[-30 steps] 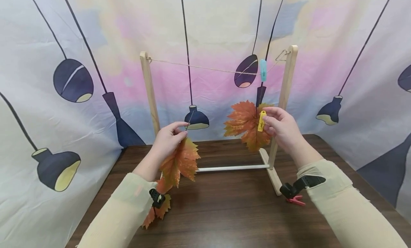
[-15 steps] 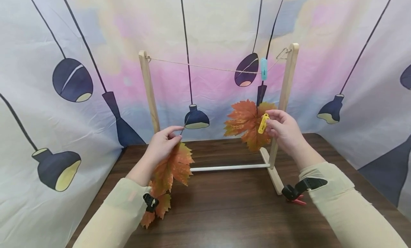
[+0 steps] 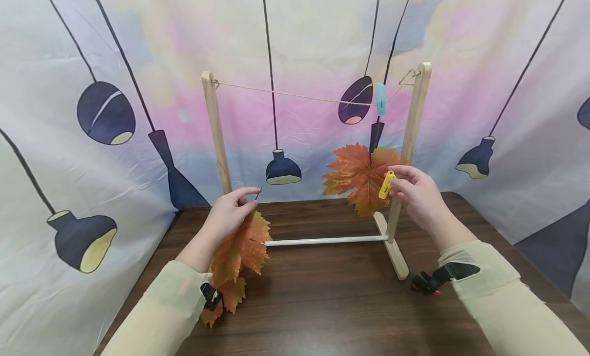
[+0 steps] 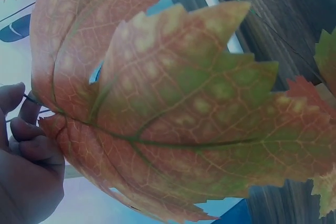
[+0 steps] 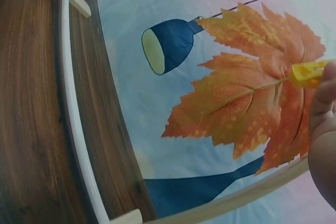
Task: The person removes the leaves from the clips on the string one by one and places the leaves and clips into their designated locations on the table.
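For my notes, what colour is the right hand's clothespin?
The clothespin is yellow, clearest in the head view.

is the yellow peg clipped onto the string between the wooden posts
No, the yellow peg is pinched in the right grip, below the string in the head view.

2 arms (image 3: 159, 302) extend forward, fingers (image 3: 243, 192) pinching.

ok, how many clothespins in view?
2 clearly visible: a light blue clothespin on the string, and a yellow clothespin pinched by the right hand. A red bit by the black wrist device may be a third, mostly hidden.
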{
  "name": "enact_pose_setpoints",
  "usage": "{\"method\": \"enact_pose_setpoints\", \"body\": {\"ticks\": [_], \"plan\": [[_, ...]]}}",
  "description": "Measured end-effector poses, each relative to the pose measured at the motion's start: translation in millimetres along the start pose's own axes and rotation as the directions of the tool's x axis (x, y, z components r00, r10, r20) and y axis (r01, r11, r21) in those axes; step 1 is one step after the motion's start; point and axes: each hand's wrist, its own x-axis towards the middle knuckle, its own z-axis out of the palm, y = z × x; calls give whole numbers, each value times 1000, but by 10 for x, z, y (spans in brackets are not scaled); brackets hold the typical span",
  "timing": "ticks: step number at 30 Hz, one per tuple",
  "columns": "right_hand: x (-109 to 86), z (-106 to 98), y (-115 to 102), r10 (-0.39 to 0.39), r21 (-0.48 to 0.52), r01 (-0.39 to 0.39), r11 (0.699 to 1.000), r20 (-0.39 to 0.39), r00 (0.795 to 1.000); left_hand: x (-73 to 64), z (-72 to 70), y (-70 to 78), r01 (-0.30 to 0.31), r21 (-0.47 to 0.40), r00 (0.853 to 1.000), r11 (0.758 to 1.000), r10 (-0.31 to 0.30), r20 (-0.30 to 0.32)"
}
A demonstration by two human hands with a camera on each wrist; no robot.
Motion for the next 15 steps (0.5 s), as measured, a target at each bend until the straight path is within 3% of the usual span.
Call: {"method": "enact_pose_setpoints", "body": {"ticks": [7,15], "plan": [[-57,-92,12,1,-5,-1,1000,38,999,-58,-5,-65,12,-2,1000,1000,-12,10],[-138,-212,125,-43,-15,46,999,143,989,-109,4,-178,0,39,1000,999,-1,5]]}}
